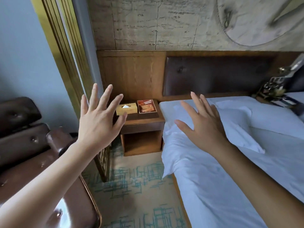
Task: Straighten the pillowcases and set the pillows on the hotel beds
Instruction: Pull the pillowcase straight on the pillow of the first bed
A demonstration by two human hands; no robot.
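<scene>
1. Head view: I am holding my left hand (98, 122) and right hand (204, 127) spread wide, gripping nothing.
2. I am judging the pillow (230, 122), lying at the bed's (213, 186) head, soft and light; its corners look best to take.

Hands: two, left hand (98, 124) and right hand (204, 127). Bed (222, 186): one; pillow (238, 127): one; nightstand (143, 127): one. Tissue box (126, 109): one; red booklet (147, 106): one; brown chair (21, 137): one.
</scene>
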